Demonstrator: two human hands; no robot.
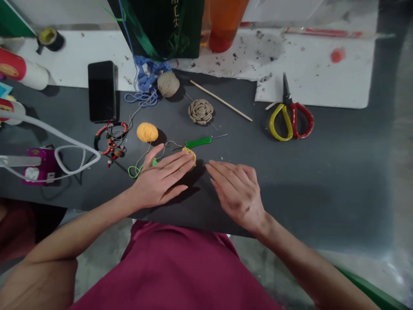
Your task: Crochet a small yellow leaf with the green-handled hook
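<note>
My left hand [163, 174] lies flat on the dark tabletop, its fingertips resting on a small yellow crochet piece [189, 153], which they partly hide. My right hand [236, 193] rests palm down just right of that piece, not touching it. A green-handled crochet hook [198, 142] lies just above the fingertips of my left hand. A ball of orange-yellow yarn [147, 132] sits beyond my left hand, and a loop of thin green thread [134, 171] lies by its thumb.
Farther back are a beige yarn ball [168, 84], a coiled beige crochet rosette [200, 111], a wooden stick [221, 100], yellow-and-red-handled scissors [290, 118], a black phone [102, 91], a beaded bracelet [111, 142] and a tangle of blue yarn [145, 82].
</note>
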